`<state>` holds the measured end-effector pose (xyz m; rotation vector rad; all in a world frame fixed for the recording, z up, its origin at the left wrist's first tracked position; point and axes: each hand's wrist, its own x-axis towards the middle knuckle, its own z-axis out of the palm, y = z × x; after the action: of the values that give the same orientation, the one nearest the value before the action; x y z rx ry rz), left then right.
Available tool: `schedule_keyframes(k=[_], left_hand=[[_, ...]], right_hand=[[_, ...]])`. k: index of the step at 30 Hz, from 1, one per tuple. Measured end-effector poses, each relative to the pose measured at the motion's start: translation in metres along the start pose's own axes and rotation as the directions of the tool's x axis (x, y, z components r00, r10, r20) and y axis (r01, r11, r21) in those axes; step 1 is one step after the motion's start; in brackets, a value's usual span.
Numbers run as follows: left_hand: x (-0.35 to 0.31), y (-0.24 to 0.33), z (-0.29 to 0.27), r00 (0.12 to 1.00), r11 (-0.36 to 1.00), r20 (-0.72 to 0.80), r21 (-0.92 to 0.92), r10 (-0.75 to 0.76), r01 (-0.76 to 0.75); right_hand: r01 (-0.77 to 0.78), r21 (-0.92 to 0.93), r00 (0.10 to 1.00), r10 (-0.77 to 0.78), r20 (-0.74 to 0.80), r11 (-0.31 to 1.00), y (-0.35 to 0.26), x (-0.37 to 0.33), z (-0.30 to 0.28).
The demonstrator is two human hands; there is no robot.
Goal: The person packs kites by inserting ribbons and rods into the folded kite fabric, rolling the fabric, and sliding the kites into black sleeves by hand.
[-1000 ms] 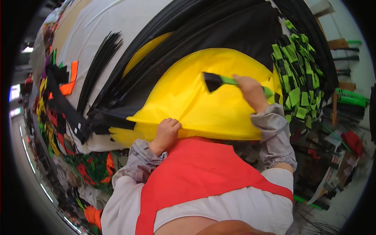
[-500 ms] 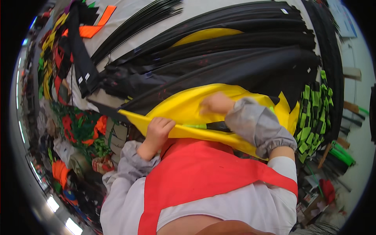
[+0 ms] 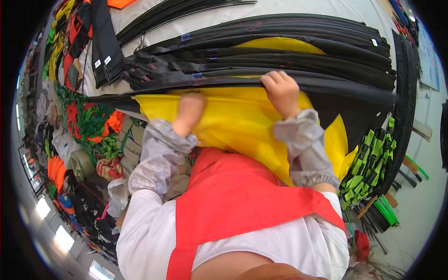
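Note:
A wide yellow and black fabric panel hangs over the table's near edge in front of my body. My right hand is closed with curled fingers on the panel's upper black edge, right of the middle. Over the yellow part further left is my left hand, smeared by motion, so its fingers cannot be made out. Just beyond both hands lie several stacked black fabric pieces in long overlapping folds, with a yellow curve showing among them.
A bunch of green and black strips hangs at the right, beside a long black roll. Thin black rods lie at the back. Black straps and a heap of coloured scraps are on the left.
Both hands have moved away from my body, the right one now at the panel's far edge. The yellow fabric is spread flatter, and the green and black strip beneath my right arm is hidden.

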<state>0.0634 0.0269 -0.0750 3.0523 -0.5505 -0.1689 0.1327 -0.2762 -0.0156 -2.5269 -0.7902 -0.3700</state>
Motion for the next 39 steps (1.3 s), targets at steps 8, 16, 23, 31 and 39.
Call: schedule_keyframes(k=[8,16,23,31,39], left_hand=[[-0.042,0.022,-0.015,0.935,0.983,-0.350,-0.145,0.057,-0.114],[0.015,0.073,0.018,0.992,0.927,-0.116,-0.364,0.049,-0.088],[-0.001,0.062,0.060,0.963,0.915,-0.268,-0.385,0.017,-0.123],[-0.002,0.064,0.081,0.965,0.912,-0.262,-0.387,0.033,-0.137],[0.001,0.062,0.082,0.960,0.915,-0.277,-0.375,0.041,-0.147]], right_hand=[[-0.312,-0.003,0.949,0.312,0.041,0.950,-0.031,-0.095,0.075],[-0.225,0.219,0.955,0.171,0.240,0.949,0.039,-0.069,0.039],[-0.260,0.060,0.958,0.265,-0.107,0.964,0.092,0.072,0.100],[-0.117,-0.090,0.988,0.125,0.092,0.989,0.106,0.271,0.290],[0.014,-0.018,0.996,-0.016,-0.092,1.000,0.126,0.228,0.198]])
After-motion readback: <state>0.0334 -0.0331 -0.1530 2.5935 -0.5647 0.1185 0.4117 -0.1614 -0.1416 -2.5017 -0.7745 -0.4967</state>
